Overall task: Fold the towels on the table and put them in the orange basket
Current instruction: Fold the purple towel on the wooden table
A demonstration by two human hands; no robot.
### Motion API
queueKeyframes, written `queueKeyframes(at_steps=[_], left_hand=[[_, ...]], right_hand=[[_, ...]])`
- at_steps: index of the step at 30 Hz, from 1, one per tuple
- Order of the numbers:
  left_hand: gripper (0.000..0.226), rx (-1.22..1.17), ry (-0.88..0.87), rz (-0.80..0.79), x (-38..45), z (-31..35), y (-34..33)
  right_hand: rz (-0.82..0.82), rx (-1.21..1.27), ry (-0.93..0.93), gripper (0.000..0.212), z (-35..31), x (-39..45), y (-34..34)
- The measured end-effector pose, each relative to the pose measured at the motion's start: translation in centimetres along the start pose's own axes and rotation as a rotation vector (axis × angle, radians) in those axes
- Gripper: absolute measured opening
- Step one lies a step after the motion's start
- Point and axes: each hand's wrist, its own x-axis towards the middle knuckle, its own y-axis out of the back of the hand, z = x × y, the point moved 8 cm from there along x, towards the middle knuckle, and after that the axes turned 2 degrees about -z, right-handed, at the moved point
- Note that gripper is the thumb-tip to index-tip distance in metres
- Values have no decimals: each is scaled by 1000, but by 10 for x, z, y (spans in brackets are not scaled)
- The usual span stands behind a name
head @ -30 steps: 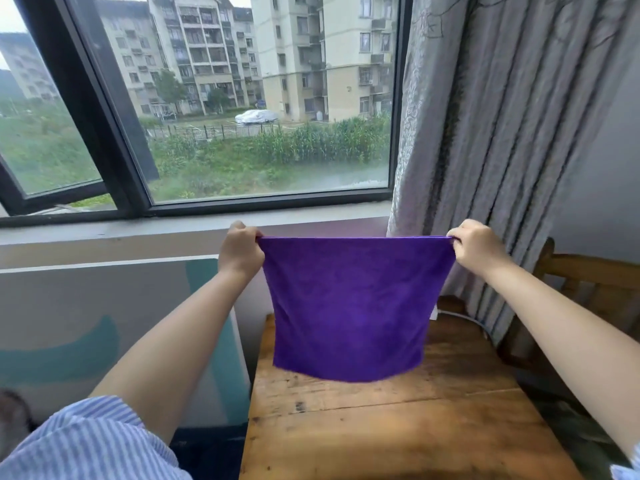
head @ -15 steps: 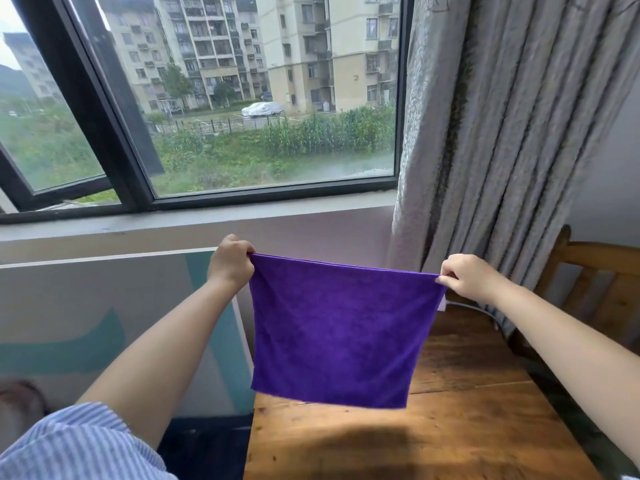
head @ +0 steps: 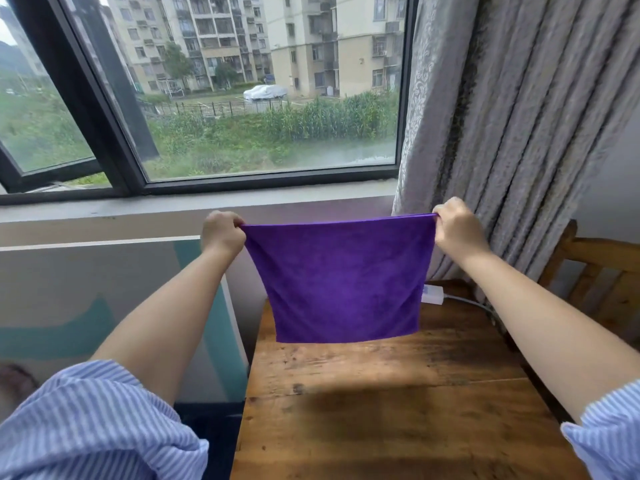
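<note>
While the left hand [head: 223, 233] and right hand [head: 455, 230] are each pinching a top corner, the towel [head: 341, 282] is hanging taut between them above the surface [head: 398, 410]; a loosening pinch is risking a drooping, crooked fold.

Worn wooden tabletop [head: 398, 410] is carrying only a small white adapter [head: 433, 294] lying at its far edge, cable [head: 465, 301] trailing right.

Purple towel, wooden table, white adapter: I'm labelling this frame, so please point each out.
Purple towel [head: 341, 278], head view, middle of the hanging cloth.
Wooden table [head: 398, 410], head view, bare top.
White adapter [head: 432, 295], head view, its visible casing.
</note>
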Motion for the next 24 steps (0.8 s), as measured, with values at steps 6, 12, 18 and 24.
queueKeyframes(at_steps=[6, 12, 18, 24], left_hand=[[30, 134, 10, -155, -11, -5, -28], [29, 84, 264, -257, -25, -42, -63], [32, -66, 298, -68, 15, -38, -52], [27, -109, 144, 100, 16, -31, -38]], right_hand=[[-295, -140, -75, 21, 14, 5, -33], [-301, -120, -132, 24, 14, 1, -67], [-70, 95, -272, 25, 9, 33, -68], [61, 189, -234, 27, 3, 39, -59]])
